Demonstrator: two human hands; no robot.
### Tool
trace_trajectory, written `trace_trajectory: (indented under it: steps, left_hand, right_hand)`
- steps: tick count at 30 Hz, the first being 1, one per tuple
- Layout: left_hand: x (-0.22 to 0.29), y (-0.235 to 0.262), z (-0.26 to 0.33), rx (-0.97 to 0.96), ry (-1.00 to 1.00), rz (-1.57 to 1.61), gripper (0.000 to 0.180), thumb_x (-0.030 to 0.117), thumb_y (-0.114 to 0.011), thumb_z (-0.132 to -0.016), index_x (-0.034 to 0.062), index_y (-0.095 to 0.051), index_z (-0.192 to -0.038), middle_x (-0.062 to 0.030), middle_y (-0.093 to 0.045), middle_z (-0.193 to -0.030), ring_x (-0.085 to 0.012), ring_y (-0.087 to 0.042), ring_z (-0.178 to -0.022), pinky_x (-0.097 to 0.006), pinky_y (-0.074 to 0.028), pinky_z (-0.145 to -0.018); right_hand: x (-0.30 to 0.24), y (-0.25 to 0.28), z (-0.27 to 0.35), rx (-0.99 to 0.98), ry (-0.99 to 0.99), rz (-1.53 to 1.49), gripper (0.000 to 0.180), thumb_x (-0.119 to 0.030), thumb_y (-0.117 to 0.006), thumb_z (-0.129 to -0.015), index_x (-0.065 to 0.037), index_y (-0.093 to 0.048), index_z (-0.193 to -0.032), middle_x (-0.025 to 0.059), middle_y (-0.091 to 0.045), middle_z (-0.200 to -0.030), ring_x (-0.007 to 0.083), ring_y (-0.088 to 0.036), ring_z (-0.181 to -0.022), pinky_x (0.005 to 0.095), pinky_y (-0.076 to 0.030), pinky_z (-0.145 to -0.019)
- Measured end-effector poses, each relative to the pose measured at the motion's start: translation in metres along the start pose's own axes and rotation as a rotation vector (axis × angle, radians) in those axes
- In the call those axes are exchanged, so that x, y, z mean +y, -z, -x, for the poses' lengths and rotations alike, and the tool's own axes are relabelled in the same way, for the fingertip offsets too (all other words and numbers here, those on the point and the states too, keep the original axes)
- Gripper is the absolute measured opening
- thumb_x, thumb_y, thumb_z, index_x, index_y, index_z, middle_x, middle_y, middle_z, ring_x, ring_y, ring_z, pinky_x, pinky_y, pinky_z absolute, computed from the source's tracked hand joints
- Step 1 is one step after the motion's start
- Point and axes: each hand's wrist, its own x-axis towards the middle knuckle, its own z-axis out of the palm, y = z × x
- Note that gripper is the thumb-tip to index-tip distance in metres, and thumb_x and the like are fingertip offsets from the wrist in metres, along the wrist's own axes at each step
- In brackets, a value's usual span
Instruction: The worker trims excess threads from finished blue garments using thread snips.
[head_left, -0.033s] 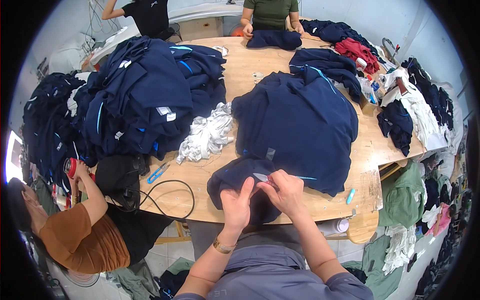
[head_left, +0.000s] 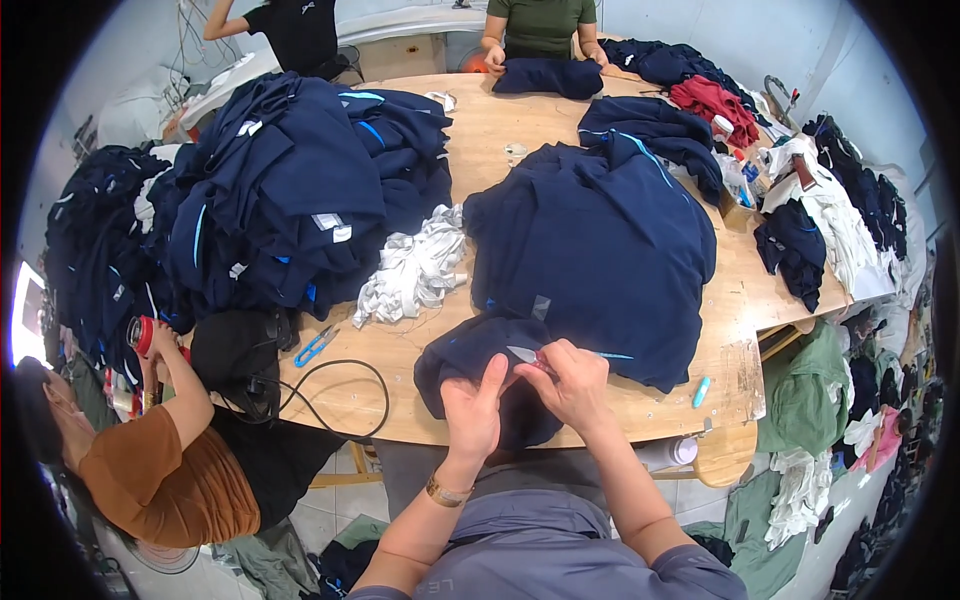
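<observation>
At the far left, past the left edge of the light wooden table point(head_left: 480, 150), a seated person in an orange-brown top point(head_left: 165, 470) is seen holding up a red cylindrical object point(head_left: 142, 335). A tall heap of dark navy garments with light blue piping point(head_left: 290, 190) is piled on the left half of the table, and a black fabric bundle point(head_left: 235, 350) is set at its near left corner. A small blue-handled thread snip point(head_left: 315, 347) is laid just beside that bundle, with a black cable point(head_left: 345, 385) looped along the near edge. A bunch of white fabric strips point(head_left: 415, 268) is spread between the heap and the middle of the table.

At the near edge, a folded dark navy garment piece point(head_left: 470, 355) is draped over the table's rim. The left hand point(head_left: 472, 410) is laid on it, its fingers pressed together and pinching the cloth. A small grey label point(head_left: 524, 354) on the piece is gripped between thumb and fingers of the right hand point(head_left: 575, 385); whether a tool is held there too cannot be told. A large dark navy sweatshirt point(head_left: 600, 240) is spread directly behind the hands, touching the piece.

Further right, a small light blue marker point(head_left: 701, 392) is left near the near right corner. A red garment point(head_left: 712, 100) and white garments point(head_left: 830, 210) are heaped at the right edge. Two more people are stationed at the far edge.
</observation>
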Motion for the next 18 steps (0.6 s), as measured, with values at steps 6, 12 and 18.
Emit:
trace_trajectory:
  steps: [6,12,18]
  left_hand:
    - [0.005,-0.001,0.0,-0.022,0.028,0.015,0.018,0.009,-0.052,-0.092,-0.0033,-0.057,-0.103,-0.0105,-0.063,-0.1,-0.016,-0.062,-0.088,-0.033,-0.053,-0.078]
    - [0.012,-0.003,-0.002,-0.009,0.072,0.048,0.022,0.014,-0.049,-0.094,-0.004,-0.057,-0.103,-0.0116,-0.063,-0.1,-0.0171,-0.062,-0.089,-0.035,-0.054,-0.079]
    - [0.009,-0.001,0.0,-0.012,0.077,0.065,0.021,0.014,-0.049,-0.094,-0.0036,-0.057,-0.102,-0.0117,-0.063,-0.099,-0.0164,-0.063,-0.087,-0.033,-0.054,-0.077]
  right_hand:
    - [0.002,0.002,0.0,0.009,-0.021,-0.065,0.035,-0.033,-0.072,-0.073,-0.006,-0.051,-0.067,0.0053,-0.049,-0.059,0.0219,-0.05,-0.048,0.0311,-0.037,-0.044]
    - [-0.001,0.004,0.004,0.031,-0.172,-0.151,0.034,-0.033,-0.071,-0.075,-0.005,-0.053,-0.07,0.0059,-0.051,-0.061,0.0219,-0.052,-0.049,0.0309,-0.038,-0.044]
    - [0.003,0.002,0.007,0.014,-0.044,0.001,0.036,-0.037,-0.071,-0.074,-0.007,-0.052,-0.068,0.0046,-0.049,-0.06,0.0219,-0.049,-0.046,0.0308,-0.036,-0.043]
